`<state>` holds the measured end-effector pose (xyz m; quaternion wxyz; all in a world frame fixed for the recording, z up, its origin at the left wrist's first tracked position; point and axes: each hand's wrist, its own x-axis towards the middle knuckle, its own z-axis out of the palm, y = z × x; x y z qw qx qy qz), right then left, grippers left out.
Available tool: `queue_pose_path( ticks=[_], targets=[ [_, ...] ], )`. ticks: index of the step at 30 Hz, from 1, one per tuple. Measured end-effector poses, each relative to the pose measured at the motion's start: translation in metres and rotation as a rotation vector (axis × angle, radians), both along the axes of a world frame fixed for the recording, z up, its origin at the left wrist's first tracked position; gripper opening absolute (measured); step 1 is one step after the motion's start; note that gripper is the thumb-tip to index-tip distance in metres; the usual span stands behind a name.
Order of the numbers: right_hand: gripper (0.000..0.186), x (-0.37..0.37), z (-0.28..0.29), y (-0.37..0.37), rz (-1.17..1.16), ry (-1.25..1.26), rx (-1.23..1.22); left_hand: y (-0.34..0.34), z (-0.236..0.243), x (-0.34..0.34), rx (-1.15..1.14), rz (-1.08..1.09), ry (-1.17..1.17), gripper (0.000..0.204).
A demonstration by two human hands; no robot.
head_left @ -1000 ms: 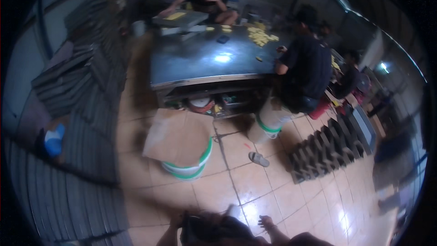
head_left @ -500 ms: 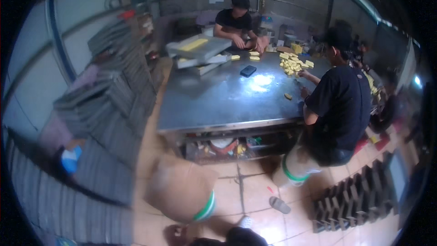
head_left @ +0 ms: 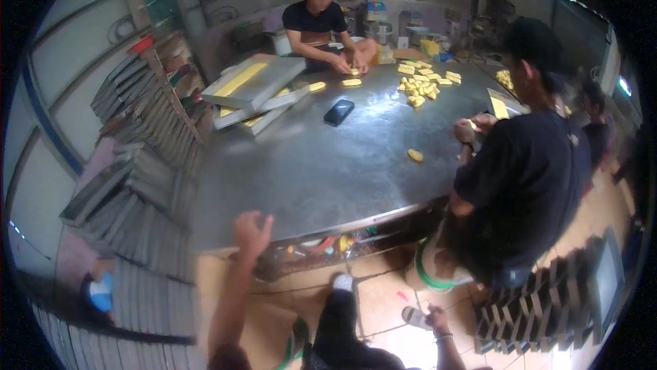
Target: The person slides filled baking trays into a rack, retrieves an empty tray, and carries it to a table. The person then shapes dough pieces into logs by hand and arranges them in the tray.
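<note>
My left hand (head_left: 252, 234) is raised at the near left edge of the metal table (head_left: 274, 192). Its fingers are bent but apart, and nothing shows in them. Low at the right, my right hand (head_left: 438, 318) hangs above the tiled floor, empty, with loosely curled fingers and a band at the wrist. Close by it a grey slipper (head_left: 415, 316) lies on the floor. On the table are a dark phone (head_left: 339, 112), a heap of yellow pieces (head_left: 419, 87), a lone yellow piece (head_left: 415, 155) and stacked shallow metal trays (head_left: 263, 89) bearing yellow strips.
One co-worker (head_left: 318, 28) handles yellow pieces at the far side; another (head_left: 523, 178) sits at the right on a white bucket (head_left: 431, 271) with a green band. Grey trays (head_left: 150, 226) are piled along the left. A dark slatted rack (head_left: 534, 308) stands low right.
Both my hands have come into view. My view has moved closer to the table, and the bucket in front of me now sits lower. The right co-worker's hands have come together around a small yellow piece.
</note>
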<state>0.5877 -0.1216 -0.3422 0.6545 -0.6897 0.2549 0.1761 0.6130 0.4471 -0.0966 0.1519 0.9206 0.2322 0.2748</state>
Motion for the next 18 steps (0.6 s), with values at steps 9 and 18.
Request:
queue_pose_path(
  ticks=[9,18],
  targets=[
    [0.029,0.143,0.009,0.047,-0.007,-0.084,-0.118,0.208,-0.012,0.283,-0.052,0.159,0.209,0.063],
    [0.027,0.241,0.108,0.233,-0.35,-0.481,-0.639,0.314,-0.079,0.437,0.09,0.066,0.18,0.069]
  ],
)
